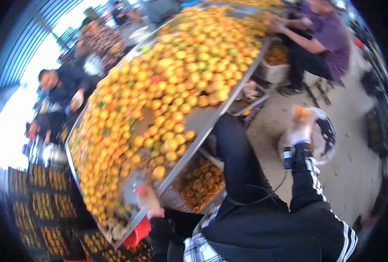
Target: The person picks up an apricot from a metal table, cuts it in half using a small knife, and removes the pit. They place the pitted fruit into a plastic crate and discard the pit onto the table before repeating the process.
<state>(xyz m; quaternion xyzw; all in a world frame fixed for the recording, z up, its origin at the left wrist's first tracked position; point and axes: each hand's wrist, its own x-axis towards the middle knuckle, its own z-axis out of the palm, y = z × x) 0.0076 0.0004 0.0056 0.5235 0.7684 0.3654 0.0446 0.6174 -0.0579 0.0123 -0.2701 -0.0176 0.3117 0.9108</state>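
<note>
Big metal table [200, 120] on the left, piled with yellow-orange fruit [176, 78]. Round bucket [318, 153] off right, its rim overlapping the right hand [301, 129] in view. Left hand [148, 199] is nearer the fruit, grip too blurry to tell. Right's closed around some orange thing [304, 114], pointing away; long axis unreadable.

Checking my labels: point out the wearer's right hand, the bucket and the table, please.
Right hand [302, 125], head view: middle of the blurred hand.
Bucket [319, 145], head view: its pale inside.
Table [206, 131], head view: its long metal rim.
</note>
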